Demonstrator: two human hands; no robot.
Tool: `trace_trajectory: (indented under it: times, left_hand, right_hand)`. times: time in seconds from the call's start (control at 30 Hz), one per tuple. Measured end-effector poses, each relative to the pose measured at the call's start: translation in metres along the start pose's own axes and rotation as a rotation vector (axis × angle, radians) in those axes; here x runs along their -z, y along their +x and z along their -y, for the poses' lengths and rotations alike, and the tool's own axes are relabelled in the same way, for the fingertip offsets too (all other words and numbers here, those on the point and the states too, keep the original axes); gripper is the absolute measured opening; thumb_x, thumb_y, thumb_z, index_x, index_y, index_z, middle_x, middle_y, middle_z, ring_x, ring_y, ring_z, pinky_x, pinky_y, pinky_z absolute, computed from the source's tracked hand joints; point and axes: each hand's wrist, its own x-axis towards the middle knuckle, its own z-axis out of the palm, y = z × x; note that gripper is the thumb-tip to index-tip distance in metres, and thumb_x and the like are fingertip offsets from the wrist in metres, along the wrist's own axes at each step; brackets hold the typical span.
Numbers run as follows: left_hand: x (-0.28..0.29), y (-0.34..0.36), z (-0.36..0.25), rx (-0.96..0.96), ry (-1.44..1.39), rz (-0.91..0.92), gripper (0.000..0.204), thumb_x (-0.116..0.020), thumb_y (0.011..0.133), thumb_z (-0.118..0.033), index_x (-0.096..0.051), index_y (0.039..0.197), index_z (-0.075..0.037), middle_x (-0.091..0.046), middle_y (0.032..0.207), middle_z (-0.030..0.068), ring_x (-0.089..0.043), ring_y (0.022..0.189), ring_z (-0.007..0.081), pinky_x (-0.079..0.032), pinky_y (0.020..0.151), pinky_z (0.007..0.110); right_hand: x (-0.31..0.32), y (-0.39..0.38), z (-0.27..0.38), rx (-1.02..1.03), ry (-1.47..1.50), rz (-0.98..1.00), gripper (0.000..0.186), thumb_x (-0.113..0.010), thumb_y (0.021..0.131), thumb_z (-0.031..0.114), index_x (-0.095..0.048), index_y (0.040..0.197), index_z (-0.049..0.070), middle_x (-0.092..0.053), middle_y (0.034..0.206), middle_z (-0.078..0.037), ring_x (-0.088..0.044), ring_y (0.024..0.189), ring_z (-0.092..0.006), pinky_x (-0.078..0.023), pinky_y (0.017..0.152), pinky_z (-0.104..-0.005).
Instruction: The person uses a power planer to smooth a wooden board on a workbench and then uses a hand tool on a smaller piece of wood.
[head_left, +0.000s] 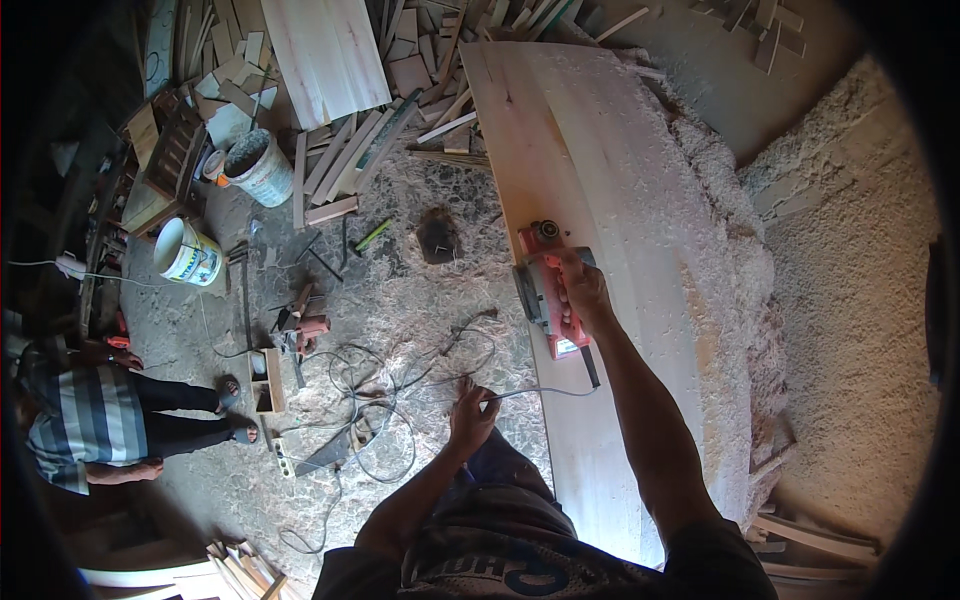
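Observation:
My right hand [587,290] is wrapped round the handle of a red and black electric planer [552,318]. The planer rests on a long, wide pale wooden board [620,200], close to its left edge. Its grey power cord [540,391] leaves the tool at the near end and curves over the board's edge to my left hand. Fingers closed, my left hand [472,415] grips that cord just off the board's left side. Wood shavings lie along the board's right edge.
A person in a striped shirt [85,415] stands at the left. Two buckets [188,252] and a pile of wood offcuts [420,60] stand at the far left and back. Coiled cable [375,400] and a power strip [283,458] lie on the floor. Shavings [735,250] heap at right.

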Motion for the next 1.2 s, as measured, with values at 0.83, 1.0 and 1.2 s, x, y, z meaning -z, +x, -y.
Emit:
trace_trajectory:
  times: [0.83,1.0,1.2]
  left_hand:
    - [0.007,0.159,-0.027,0.125,0.024,0.496,0.028,-0.069,0.092,-0.030,-0.069,0.101,-0.004,-0.072,0.095,0.0174,-0.070,0.094,0.0375,-0.054,0.082,0.046]
    - [-0.003,0.168,-0.028,-0.058,0.002,0.235,0.041,-0.071,0.092,-0.031,-0.058,0.117,-0.001,-0.065,0.116,0.0177,-0.063,0.109,0.0378,-0.052,0.090,0.046]
    - [-0.018,0.196,0.037,-0.242,0.288,0.717,0.041,-0.068,0.095,-0.037,-0.058,0.116,-0.002,-0.065,0.087,0.0144,-0.067,0.076,0.0306,-0.055,0.073,0.041]
  right_hand:
    - [-0.038,0.152,0.083,0.026,0.017,0.028,0.061,-0.052,0.095,0.065,-0.056,0.073,0.008,-0.051,0.059,-0.002,-0.049,0.043,-0.0139,-0.041,0.039,-0.0332]
    - [-0.039,0.179,0.095,-0.009,0.009,0.024,0.055,-0.053,0.098,0.057,-0.060,0.077,0.007,-0.056,0.062,-0.002,-0.055,0.049,-0.0131,-0.047,0.042,-0.0315]
    - [-0.060,0.212,0.120,0.008,0.038,0.052,0.053,-0.052,0.098,0.056,-0.060,0.077,0.007,-0.056,0.063,-0.002,-0.056,0.049,-0.0129,-0.048,0.042,-0.0314]
